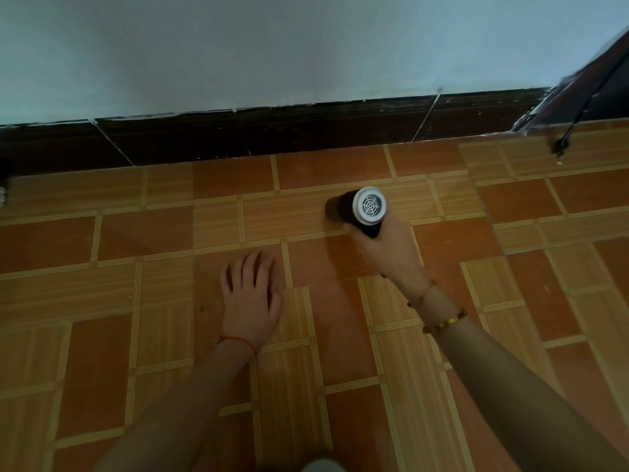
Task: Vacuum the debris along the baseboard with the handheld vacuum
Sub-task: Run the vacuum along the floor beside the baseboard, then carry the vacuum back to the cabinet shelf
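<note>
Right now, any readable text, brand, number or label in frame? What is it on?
None readable.
Handheld vacuum: the white vented end cap facing the camera shows only a grille pattern, no lettering; the dark body shows no label.
Baseboard, wall and floor tiles: no print, only pale flecks and grout lines.
Bracelets on both wrists: no visible markings.

A home room: patterned orange floor tiles (143, 240), dark tiled baseboard (272, 131), pale painted wall (238, 46).
</note>
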Action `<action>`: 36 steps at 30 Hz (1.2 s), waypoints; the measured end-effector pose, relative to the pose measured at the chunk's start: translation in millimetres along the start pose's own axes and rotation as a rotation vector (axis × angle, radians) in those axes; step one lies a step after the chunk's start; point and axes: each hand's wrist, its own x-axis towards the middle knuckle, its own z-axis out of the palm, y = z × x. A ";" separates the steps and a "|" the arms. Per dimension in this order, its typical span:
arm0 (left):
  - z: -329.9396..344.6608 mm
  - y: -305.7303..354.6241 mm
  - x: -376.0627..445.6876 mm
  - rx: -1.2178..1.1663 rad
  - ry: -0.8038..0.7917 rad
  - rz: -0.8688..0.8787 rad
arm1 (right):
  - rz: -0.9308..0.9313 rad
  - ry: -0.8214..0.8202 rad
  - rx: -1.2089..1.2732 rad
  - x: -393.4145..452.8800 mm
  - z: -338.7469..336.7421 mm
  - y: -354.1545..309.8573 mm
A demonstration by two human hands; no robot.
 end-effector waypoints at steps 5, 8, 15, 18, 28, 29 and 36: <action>-1.4 0.8 -0.5 0.012 -0.042 -0.014 | -0.040 -0.205 -0.006 -29.9 -3.4 3.0; -2.6 2.6 -0.6 0.019 -0.044 -0.014 | -0.018 -0.202 -0.020 -39.5 -12.9 6.5; -13.0 7.4 0.1 0.057 -0.111 -0.023 | 0.098 0.020 -0.104 -54.8 -41.7 12.2; -18.2 7.9 -0.3 0.052 -0.152 -0.030 | 0.099 0.017 -0.109 -64.1 -44.1 10.3; -48.0 22.4 -18.2 -0.271 -0.063 -0.258 | 0.342 -0.331 0.325 -90.8 -9.5 -19.9; -55.0 24.1 -16.7 -0.353 -0.040 -0.342 | 0.385 -0.344 0.416 -90.4 -7.2 -26.2; -94.3 18.1 -9.7 -1.469 -0.266 -0.919 | 0.533 -0.482 0.889 -72.4 11.9 -58.8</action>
